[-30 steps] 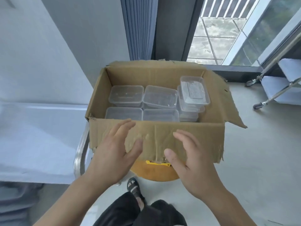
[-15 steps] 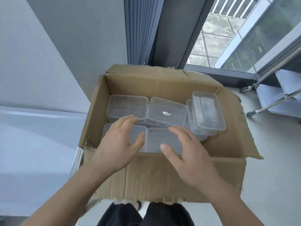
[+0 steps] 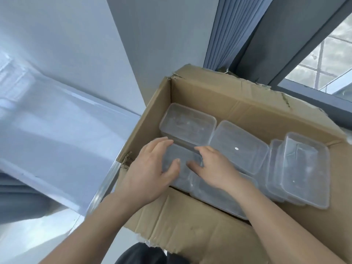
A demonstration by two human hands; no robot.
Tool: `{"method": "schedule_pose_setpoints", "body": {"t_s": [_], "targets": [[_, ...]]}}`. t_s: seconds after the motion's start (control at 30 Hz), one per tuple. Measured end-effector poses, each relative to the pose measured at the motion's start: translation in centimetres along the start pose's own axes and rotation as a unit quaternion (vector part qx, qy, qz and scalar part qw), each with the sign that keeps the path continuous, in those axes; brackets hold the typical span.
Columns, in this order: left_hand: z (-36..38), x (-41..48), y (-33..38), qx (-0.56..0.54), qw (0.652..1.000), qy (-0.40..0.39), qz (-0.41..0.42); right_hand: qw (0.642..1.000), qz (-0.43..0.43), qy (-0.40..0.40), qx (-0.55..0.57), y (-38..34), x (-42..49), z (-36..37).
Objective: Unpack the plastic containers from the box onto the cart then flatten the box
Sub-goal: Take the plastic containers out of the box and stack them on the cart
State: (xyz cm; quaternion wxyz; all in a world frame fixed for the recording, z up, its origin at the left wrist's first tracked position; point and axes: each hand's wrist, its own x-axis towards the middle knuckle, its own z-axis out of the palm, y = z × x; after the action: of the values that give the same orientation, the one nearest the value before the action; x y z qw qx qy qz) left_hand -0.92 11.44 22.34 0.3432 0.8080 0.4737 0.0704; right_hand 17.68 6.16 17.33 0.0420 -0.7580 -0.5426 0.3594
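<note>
An open cardboard box [image 3: 230,103] holds several clear plastic containers with lids. Both my hands are inside it, on the near-left container [image 3: 183,159]. My left hand [image 3: 150,170] lies over that container's left side, thumb on the lid and fingers stretched to its far edge. My right hand [image 3: 214,168] lies over its right side in the same way. More containers sit at the far left [image 3: 187,124], in the middle [image 3: 240,147], under my right wrist [image 3: 215,199], and stacked tilted at the right [image 3: 304,172].
The white cart top [image 3: 57,141] lies to the left of the box, its chrome rail [image 3: 102,189] against the box's left corner. A grey wall, a pleated curtain [image 3: 226,35] and a window frame stand behind. The box's near flap [image 3: 190,229] hangs towards me.
Both hands went from the near flap over the rim and down onto the near-left container. The view swung closer and tilted left.
</note>
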Motion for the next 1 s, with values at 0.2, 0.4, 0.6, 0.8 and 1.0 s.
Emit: {"method": "schedule_pose_setpoints", "body": {"t_s": [0.2, 0.4, 0.6, 0.8, 1.0], "targets": [[0.7, -0.8, 0.1, -0.001, 0.999, 0.023, -0.037, 0.999, -0.019, -0.038, -0.019, 0.7, 2.3, 0.9], [0.7, -0.7, 0.3, -0.007, 0.998, 0.032, -0.050, 0.999, -0.008, -0.038, -0.030, 0.9, 2.9, 1.2], [0.2, -0.9, 0.8, -0.008, 0.998, 0.040, -0.052, 1.000, -0.006, -0.003, -0.015, 0.6, 1.8, 0.3], [-0.2, -1.6, 1.4, -0.023, 0.996, 0.068, -0.047, 0.999, 0.001, 0.045, 0.013, 0.1, -0.4, -2.0], [-0.9, -2.5, 2.6, -0.075, 0.986, 0.127, -0.075, 0.987, -0.008, 0.128, 0.093, 0.6, -3.5, -4.6]]}}
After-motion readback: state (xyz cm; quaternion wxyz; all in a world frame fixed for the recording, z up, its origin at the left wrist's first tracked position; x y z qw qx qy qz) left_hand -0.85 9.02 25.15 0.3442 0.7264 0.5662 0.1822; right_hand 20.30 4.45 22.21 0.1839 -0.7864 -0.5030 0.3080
